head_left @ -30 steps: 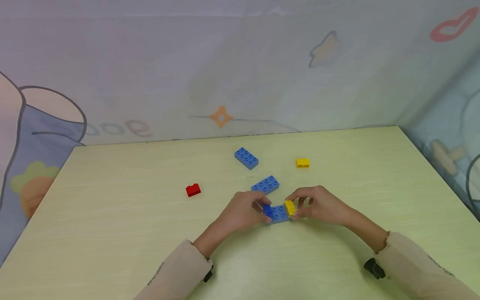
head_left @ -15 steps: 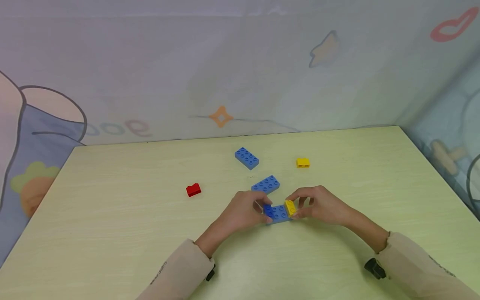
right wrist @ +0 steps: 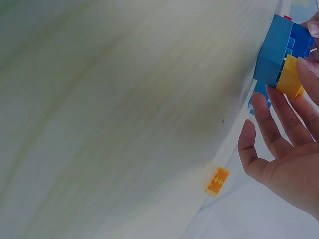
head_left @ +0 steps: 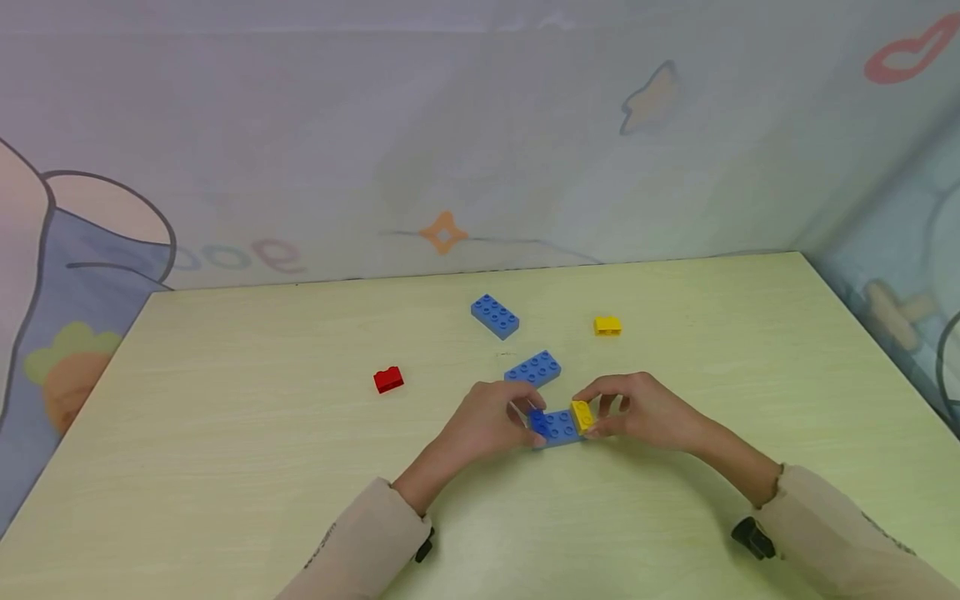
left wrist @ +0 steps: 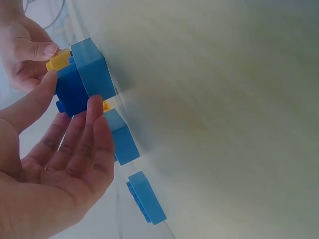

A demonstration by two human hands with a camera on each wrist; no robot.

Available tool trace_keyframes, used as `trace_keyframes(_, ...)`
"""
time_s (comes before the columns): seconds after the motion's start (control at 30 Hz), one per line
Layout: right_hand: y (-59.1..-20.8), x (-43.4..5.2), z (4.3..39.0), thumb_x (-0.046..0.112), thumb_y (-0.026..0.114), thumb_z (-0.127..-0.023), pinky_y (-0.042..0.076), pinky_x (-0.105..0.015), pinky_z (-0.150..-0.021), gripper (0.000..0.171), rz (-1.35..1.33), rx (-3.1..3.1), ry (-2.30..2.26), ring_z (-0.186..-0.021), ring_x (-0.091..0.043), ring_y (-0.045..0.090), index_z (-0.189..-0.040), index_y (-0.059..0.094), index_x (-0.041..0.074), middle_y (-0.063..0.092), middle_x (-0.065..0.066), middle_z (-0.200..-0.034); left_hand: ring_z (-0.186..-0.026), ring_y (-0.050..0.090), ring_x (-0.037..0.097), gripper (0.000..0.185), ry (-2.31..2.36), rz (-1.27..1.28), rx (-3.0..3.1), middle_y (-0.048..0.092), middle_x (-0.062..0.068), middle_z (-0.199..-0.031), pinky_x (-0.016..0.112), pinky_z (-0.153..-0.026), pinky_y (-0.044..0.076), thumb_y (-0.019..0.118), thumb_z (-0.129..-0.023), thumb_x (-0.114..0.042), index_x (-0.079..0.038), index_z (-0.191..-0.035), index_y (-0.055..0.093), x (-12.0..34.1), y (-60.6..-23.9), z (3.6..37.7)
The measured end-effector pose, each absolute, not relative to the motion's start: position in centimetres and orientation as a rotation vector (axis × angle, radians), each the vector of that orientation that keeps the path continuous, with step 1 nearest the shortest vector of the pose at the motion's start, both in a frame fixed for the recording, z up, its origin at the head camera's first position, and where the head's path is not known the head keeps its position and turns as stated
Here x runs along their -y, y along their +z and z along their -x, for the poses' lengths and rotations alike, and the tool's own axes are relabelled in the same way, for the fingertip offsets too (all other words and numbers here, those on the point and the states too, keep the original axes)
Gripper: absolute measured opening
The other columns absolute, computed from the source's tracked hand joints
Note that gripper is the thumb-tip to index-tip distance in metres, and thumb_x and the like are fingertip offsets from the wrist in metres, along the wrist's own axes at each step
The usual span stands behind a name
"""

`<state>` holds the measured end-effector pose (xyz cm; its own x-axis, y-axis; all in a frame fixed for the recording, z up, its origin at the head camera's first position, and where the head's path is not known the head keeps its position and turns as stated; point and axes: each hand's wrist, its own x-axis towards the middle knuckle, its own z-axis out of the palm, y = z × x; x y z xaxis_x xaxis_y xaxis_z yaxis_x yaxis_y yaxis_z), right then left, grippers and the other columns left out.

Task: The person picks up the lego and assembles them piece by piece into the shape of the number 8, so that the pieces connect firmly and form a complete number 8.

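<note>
A light-blue toy brick (head_left: 561, 427) lies on the table in front of me, with a dark-blue brick (left wrist: 73, 89) on its left end and a small yellow brick (head_left: 582, 416) on its right end. My left hand (head_left: 491, 423) pinches the dark-blue brick between thumb and fingers. With thumb and index finger, my right hand (head_left: 641, 412) pinches the yellow brick. In the right wrist view the yellow brick (right wrist: 289, 77) sits on the studs of the light-blue one. Fingers partly cover the dark-blue brick in the head view.
Just behind the left hand lies a second light-blue brick (head_left: 533, 367). Farther back are another light-blue brick (head_left: 495, 317) and a yellow brick (head_left: 607, 326) on its side. A red brick (head_left: 388, 379) lies to the left on the pale wooden table (head_left: 262, 467).
</note>
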<state>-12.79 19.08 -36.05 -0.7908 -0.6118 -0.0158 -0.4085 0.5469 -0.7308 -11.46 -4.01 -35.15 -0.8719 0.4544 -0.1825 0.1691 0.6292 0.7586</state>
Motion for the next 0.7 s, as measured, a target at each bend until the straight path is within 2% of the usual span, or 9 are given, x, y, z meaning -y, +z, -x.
trace_keyframes(0.27, -36.01, -19.01, 12.71, 0.012, 0.073, -0.077, 0.045, -0.028, -0.066, 0.031, 0.866, -2.531, -1.061, -0.077, -0.011, 0.056, -0.105, 0.065, 0.003, 0.065, 0.0, -0.092, -0.075, 0.057, 0.013, 0.025, 1.131, -0.472, -2.488, 0.063, -0.001, -0.09, 0.025, -0.067, 0.046, 0.076, -0.074, -0.015, -0.01, -0.096, 0.065, 4.18, -35.35, 11.56)
trace_keyframes(0.5, -35.78, -18.98, 12.71, 0.014, 0.072, -0.078, 0.045, -0.029, -0.068, 0.032, 0.874, -2.527, -1.034, -0.081, -0.016, 0.055, -0.107, 0.064, 0.003, 0.064, 0.0, -0.095, -0.077, 0.057, 0.013, 0.025, 1.14, -0.458, -2.484, 0.062, -0.001, -0.089, 0.026, -0.067, 0.046, 0.076, -0.074, -0.015, -0.01, -0.096, 0.065, 4.18, -35.47, 11.59)
trace_keyframes(0.7, -35.7, -19.16, 13.17, 0.018, 0.068, -0.082, 0.047, -0.029, -0.069, 0.03, 0.92, -2.472, -1.026, -0.081, -0.015, 0.056, -0.108, 0.063, 0.004, 0.063, 0.001, -0.093, -0.079, 0.056, 0.014, 0.025, 1.134, -0.452, -2.486, 0.062, -0.001, -0.09, 0.026, -0.068, 0.046, 0.076, -0.075, -0.015, -0.011, -0.096, 0.065, 4.2, -35.28, 11.49)
